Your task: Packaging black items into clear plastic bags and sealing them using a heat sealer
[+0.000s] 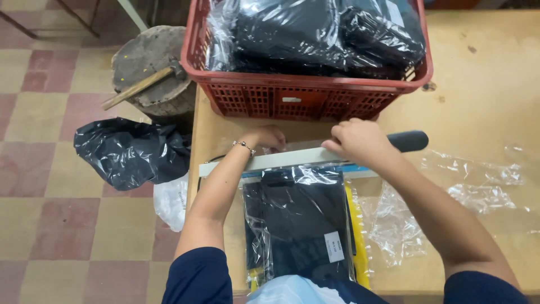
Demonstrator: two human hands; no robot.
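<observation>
1. Pressing down the sealer bar (292, 159), the right hand (360, 141) lies clenched over it.
2. The left hand (269, 137) grips the bag's (301, 219) top edge behind the bar.
3. The bag lies on the table (484, 95), before the red basket (298, 98).

This looks like a small packing workshop: a red plastic crate (270, 98) full of dark clothes in clear bags (315, 34), a bag-sealing machine (315, 157) on a worn wooden table (484, 90), and an old checkered tile floor (50, 186)
</observation>
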